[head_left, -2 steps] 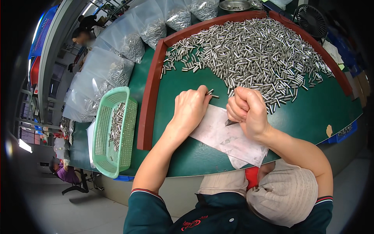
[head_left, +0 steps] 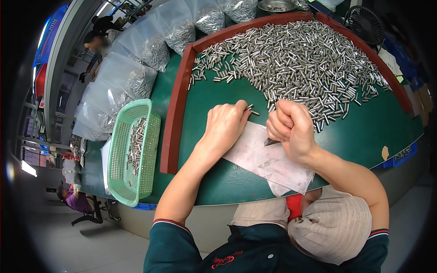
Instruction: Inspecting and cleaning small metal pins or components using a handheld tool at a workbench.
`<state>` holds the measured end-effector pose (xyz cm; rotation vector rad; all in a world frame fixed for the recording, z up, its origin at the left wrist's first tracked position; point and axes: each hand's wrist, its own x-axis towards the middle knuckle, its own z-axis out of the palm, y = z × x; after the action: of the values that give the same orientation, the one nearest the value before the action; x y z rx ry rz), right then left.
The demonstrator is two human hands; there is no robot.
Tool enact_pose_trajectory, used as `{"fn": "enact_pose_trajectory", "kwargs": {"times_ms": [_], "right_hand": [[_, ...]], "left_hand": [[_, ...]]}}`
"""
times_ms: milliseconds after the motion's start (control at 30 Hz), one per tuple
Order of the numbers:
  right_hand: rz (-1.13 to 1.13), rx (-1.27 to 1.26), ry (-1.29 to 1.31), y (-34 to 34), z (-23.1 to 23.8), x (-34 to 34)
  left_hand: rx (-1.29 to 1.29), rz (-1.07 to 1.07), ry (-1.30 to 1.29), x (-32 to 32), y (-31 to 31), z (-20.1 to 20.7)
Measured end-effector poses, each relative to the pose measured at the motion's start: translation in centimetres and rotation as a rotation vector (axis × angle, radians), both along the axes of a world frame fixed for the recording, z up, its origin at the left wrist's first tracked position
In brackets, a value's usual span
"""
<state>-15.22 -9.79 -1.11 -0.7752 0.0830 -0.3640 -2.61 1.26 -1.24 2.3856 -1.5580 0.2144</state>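
Observation:
Small shiny metal pins (head_left: 254, 113) stick out from between the thumb and fingers of my left hand (head_left: 224, 126), which is closed on them just above the green tabletop. A short distance to the right, my right hand (head_left: 293, 129) makes a fist round a dark, flat-ended metal tool (head_left: 270, 142). Most of that tool is hidden in the fingers, so its kind does not show. Under and between both hands lies a smudged whitish cloth (head_left: 259, 157). Beyond them spreads a big heap of loose metal pins (head_left: 309, 63).
A dark red wooden border (head_left: 176, 118) frames the heap. Left of it stands a green plastic basket (head_left: 149, 150) with pins inside. Clear bags of pins (head_left: 154, 52) line the far left. A black fan (head_left: 365, 25) stands far right. Other people sit at the left.
My left hand has shifted very slightly to the right, and the pins in it have tilted a little. My right hand keeps almost the same place and grip.

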Motion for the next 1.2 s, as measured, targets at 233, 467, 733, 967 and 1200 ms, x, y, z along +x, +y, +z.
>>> {"fn": "enact_pose_trajectory", "kwargs": {"times_ms": [233, 467, 733, 967, 1200], "right_hand": [[0.002, 0.040, 0.026, 0.1, 0.2, 0.1], [0.001, 0.056, 0.018, 0.1, -0.4, 0.0], [-0.093, -0.053, -0.092, 0.4, -0.2, -0.4], [-0.102, -0.056, -0.082, 0.7, -0.4, -0.1], [-0.087, -0.047, -0.074, 0.7, -0.4, 0.0]], "left_hand": [[-0.096, -0.052, -0.028, -0.2, 0.0, -0.6], [-0.047, -0.122, 0.546, -3.3, 2.5, 1.0], [-0.012, -0.072, 0.527, -3.9, 2.6, 0.6], [-0.022, -0.066, 0.537, -4.0, 2.7, 0.2], [-0.017, -0.053, 0.522, -4.2, 2.7, 0.3]]}}
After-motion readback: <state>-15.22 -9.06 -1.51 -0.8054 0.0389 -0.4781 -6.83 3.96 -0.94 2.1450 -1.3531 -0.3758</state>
